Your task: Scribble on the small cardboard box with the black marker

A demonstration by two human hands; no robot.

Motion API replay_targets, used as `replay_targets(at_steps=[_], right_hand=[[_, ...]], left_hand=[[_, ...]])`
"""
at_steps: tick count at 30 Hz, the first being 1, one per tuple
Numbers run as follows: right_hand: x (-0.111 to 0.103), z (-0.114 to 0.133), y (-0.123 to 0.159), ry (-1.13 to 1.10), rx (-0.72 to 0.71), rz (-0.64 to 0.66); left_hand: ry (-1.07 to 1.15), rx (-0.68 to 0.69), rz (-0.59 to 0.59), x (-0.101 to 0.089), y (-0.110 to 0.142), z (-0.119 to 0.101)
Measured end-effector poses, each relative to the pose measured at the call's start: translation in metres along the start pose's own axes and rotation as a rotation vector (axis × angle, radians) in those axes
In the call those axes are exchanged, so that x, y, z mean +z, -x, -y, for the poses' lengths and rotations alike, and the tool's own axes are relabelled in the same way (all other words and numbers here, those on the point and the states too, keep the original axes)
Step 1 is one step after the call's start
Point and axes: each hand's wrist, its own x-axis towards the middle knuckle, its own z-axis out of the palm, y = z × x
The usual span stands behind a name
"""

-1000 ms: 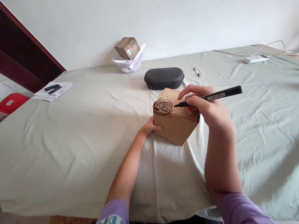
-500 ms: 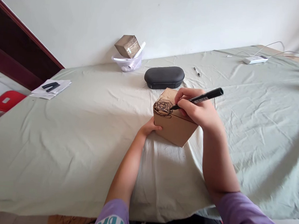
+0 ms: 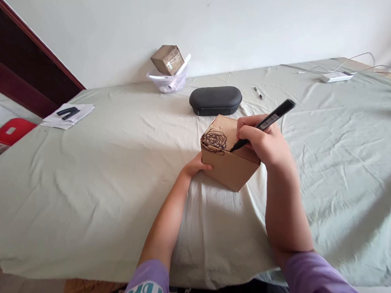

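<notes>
Wore "N DF" on a purple sleeve [image 3: 151, 273]. Held a scribbled box [image 3: 229, 170] on the cloth [image 3: 104, 207] in a curled left hand [image 3: 197, 166]. Pinched a black marker [image 3: 283, 110] with a blurry label [image 3: 268, 121] in the right hand [image 3: 268, 140], at the box's top edge.

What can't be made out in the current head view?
Head view:
Left hand: most fingers hidden behind the cardboard box.
Marker: label print too small to read.
Black case: contents hidden by its closed shell.
Left sleeve: lettering partly cut off by the bottom edge.
</notes>
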Motion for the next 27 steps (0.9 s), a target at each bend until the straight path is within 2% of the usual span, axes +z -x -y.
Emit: replay_targets(at_steps=[3, 5, 7, 10, 12, 14, 18, 21, 24, 27], right_hand=[[0.004, -0.003, -0.001, 0.02, -0.033, -0.158], [0.006, -0.005, -0.001, 0.048, -0.079, -0.185], [0.008, -0.005, -0.001, 0.062, -0.103, -0.098], [0.006, -0.005, 0.0, 0.004, -0.051, 0.1], [0.004, -0.008, -0.001, -0.063, -0.039, 0.11], [0.003, -0.012, -0.004, -0.17, -0.108, -0.025], [0.004, -0.021, -0.014, -0.463, -0.32, -0.424], [0.001, -0.027, -0.019, -0.52, -0.389, -0.633], [-0.006, -0.04, -0.026, -0.45, -0.358, -0.685], [-0.013, -0.064, -0.038, -0.263, -0.266, -0.632]], left_hand=[[0.005, -0.002, 0.0, -0.001, -0.001, 0.001], [0.008, -0.001, -0.005, -0.002, -0.001, 0.002], [0.009, 0.0, -0.004, -0.002, -0.001, 0.002], [0.008, 0.007, 0.002, -0.003, -0.001, 0.001], [0.005, 0.018, -0.003, -0.002, 0.0, 0.001], [-0.002, 0.034, -0.019, -0.001, 0.0, 0.0], [-0.04, 0.091, -0.075, -0.002, -0.003, -0.001], [-0.093, 0.191, -0.219, -0.011, -0.006, -0.003], [-0.156, 0.314, -0.439, -0.03, -0.009, -0.004], [-0.205, 0.386, -0.577, -0.047, -0.011, 0.0]])
